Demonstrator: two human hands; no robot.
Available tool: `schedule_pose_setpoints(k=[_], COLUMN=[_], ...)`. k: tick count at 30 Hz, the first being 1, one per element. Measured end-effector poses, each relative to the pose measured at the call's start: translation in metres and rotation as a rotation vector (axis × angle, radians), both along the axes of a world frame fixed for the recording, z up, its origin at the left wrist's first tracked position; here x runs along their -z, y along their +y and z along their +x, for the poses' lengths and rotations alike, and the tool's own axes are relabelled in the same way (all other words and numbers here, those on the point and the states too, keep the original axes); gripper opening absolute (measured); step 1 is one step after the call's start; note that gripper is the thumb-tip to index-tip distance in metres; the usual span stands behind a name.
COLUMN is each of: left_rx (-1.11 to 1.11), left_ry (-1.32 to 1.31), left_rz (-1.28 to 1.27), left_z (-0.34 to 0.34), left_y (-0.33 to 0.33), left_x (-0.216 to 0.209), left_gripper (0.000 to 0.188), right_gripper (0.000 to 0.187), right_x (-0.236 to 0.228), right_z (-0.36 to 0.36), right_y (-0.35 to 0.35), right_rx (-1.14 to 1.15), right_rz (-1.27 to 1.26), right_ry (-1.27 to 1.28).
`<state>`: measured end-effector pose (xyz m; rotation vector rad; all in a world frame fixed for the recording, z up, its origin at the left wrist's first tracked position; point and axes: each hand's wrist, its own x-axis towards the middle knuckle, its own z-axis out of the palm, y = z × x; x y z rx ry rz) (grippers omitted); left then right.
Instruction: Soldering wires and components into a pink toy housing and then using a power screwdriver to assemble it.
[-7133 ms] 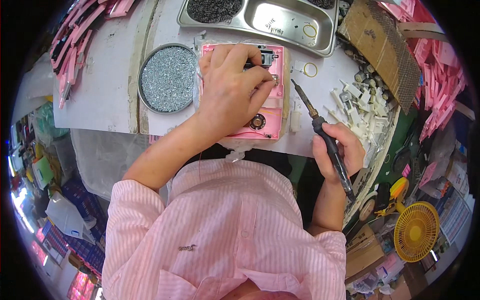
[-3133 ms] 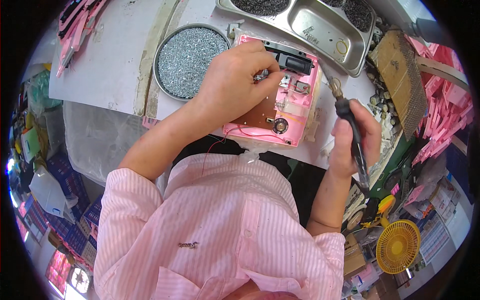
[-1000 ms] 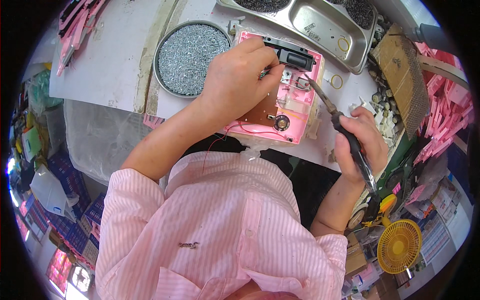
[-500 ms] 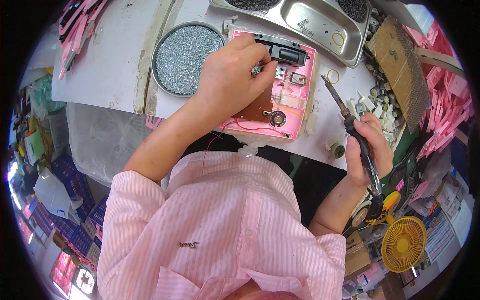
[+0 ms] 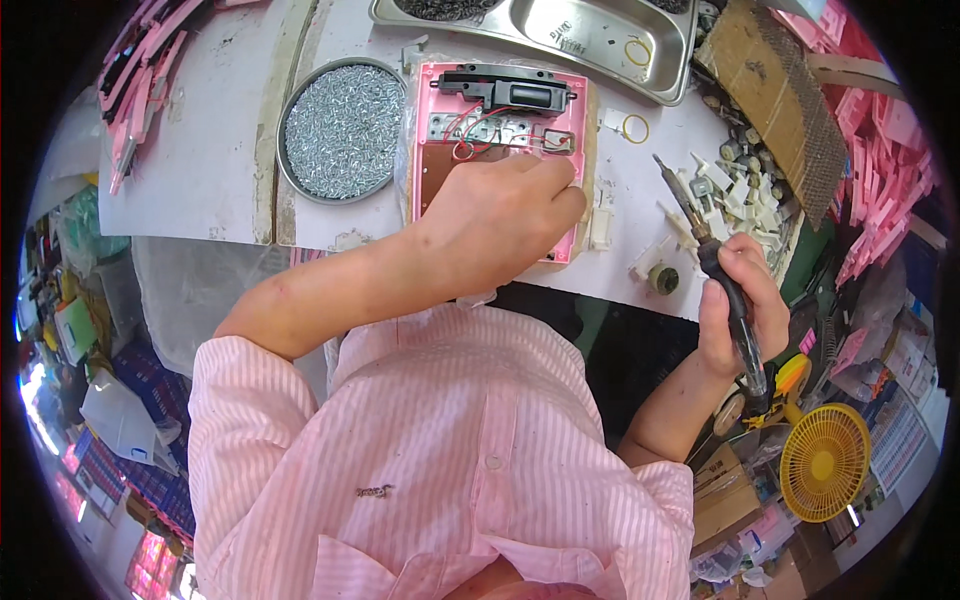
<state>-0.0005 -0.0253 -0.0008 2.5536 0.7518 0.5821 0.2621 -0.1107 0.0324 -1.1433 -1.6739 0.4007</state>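
A cluttered workshop surrounds the white worktop (image 5: 190, 170) that I watch through the head camera, with a yellow fan (image 5: 825, 462) standing well off to the lower right of the pink casing (image 5: 581, 120). That casing lies near the front edge of the worktop, its inside facing up at me. Along its far edge I see a black module (image 5: 530, 95); just nearer, red wires (image 5: 463, 150) loop over a metal strip, and a brown board (image 5: 432, 180) shows at its left side.

The left hand (image 5: 505, 215) lies over the near half of the casing, fingers curled inward; I cannot tell whether they pinch anything. To the right of the casing and apart from it, the right hand (image 5: 770, 320) has its fingers clamped round the handle of a soldering iron (image 5: 708, 245), whose tip points up and away over the worktop.

Left of the casing I have a round dish (image 5: 283, 160) full of small silver screws (image 5: 340, 130). Beyond it sits a divided metal tray (image 5: 590, 35), and to its right, a heap of white plastic parts (image 5: 735, 205).
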Motion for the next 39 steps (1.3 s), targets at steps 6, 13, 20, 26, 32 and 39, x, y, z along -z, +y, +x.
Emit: schedule_pose_setpoints(k=[6, 13, 20, 26, 32, 39], left_rx=[-0.069, -0.081, -0.210, -0.202, -0.037, 0.020], left_ry=[0.031, -0.350, -0.263, -0.280, -0.277, -0.014], left_rz=[-0.014, -0.463, -0.931, -0.922, -0.607, -0.352], left_z=[0.002, -0.014, -0.022, -0.022, -0.022, -0.020], left_y=[0.002, 0.011, 0.013, 0.012, 0.011, 0.005], left_x=[0.002, 0.004, -0.011, -0.009, 0.000, -0.003], left_gripper=[0.014, 0.010, 0.006, 0.003, 0.005, 0.009], right_gripper=[0.028, 0.038, 0.058, 0.057, 0.041, 0.020], right_x=[-0.005, 0.004, 0.029, 0.028, 0.016, -0.001], right_z=[0.005, -0.026, -0.097, -0.104, -0.070, -0.036], right_y=[-0.017, -0.020, 0.036, 0.033, 0.005, -0.036], right_rx=[0.107, 0.352, 0.051, 0.107, 0.130, -0.017], right_rz=[-0.045, -0.220, -0.234, -0.276, -0.168, -0.459], right_ry=[-0.036, 0.186, 0.120, 0.062, -0.070, 0.313])
